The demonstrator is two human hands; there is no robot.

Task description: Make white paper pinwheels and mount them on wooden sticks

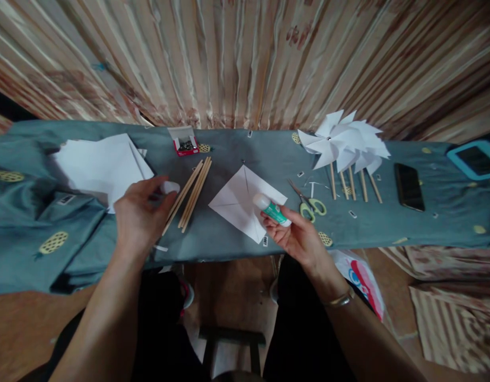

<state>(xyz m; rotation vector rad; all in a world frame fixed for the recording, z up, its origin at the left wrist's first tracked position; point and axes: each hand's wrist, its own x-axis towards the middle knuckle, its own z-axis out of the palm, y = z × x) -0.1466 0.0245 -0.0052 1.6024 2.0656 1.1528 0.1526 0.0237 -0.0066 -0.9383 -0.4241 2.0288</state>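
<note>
My right hand [298, 236] grips a green and white glue stick [274, 210], tilted over a white paper square [229, 199]. Lines cross the square from its corners, and it lies turned like a diamond. In my left hand [143, 207], between thumb and fingers, is the white glue stick cap [170, 187]. Right beside that hand lie several thin wooden sticks [196, 196]. Behind my left wrist spreads a pile of white paper [105, 164]. Green-handled scissors [308, 204] rest to the right of the square.
A small open red box [186, 146] of metal pins sits at the back. Several white paper pinwheels [344, 140] on sticks lie back right, near a black phone [409, 187] and a blue-framed device [476, 160]. A pleated curtain [245, 63] hangs behind the cloth-covered table [237, 249].
</note>
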